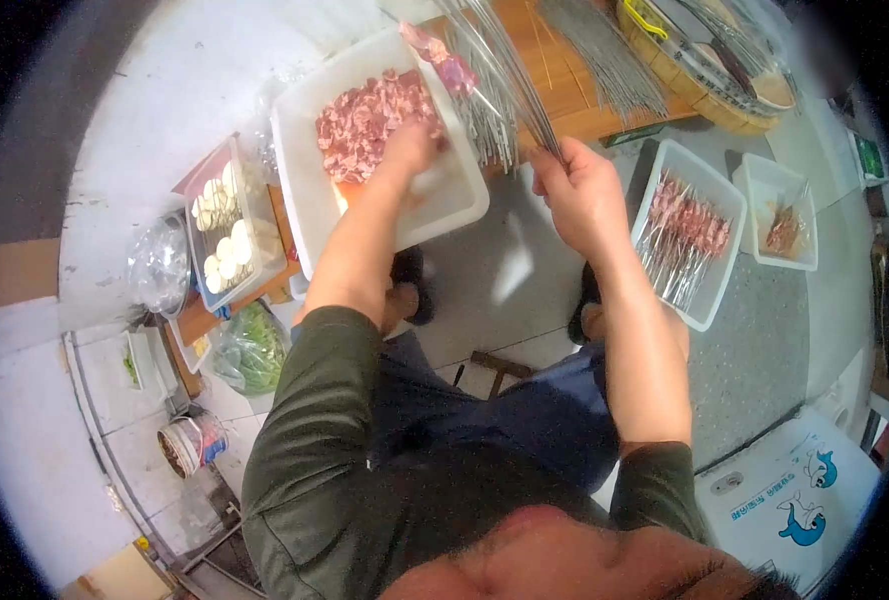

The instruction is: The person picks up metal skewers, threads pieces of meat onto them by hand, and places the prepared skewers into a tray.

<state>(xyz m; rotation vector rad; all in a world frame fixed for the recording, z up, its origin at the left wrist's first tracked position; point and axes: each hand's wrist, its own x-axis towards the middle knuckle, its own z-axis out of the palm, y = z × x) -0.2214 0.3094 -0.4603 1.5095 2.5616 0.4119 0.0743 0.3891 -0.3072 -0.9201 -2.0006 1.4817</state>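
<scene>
My left hand (411, 150) reaches into a white plastic tub (300, 215) at the raw meat pieces (360, 120) heaped there; its fingers are blurred and partly hidden. My right hand (580, 190) is closed around a bundle of thin metal skewers (525, 85), which fan upward from the fist. Near that bundle, a skewer of meat chunks (445, 65) slants over the tub's upper right corner, its bare end pointing towards my right hand. Loose metal skewers (480, 105) lie just right of the tub on the wooden table.
Right of my right arm, a white tray (655, 285) holds rows of finished meat skewers (690, 215). Beside it stands a smaller tub (810, 255) with some meat. More skewers (605, 55) and a basket (690, 85) lie beyond. Left are a box (250, 165) of white slices and bagged greens (248, 350).
</scene>
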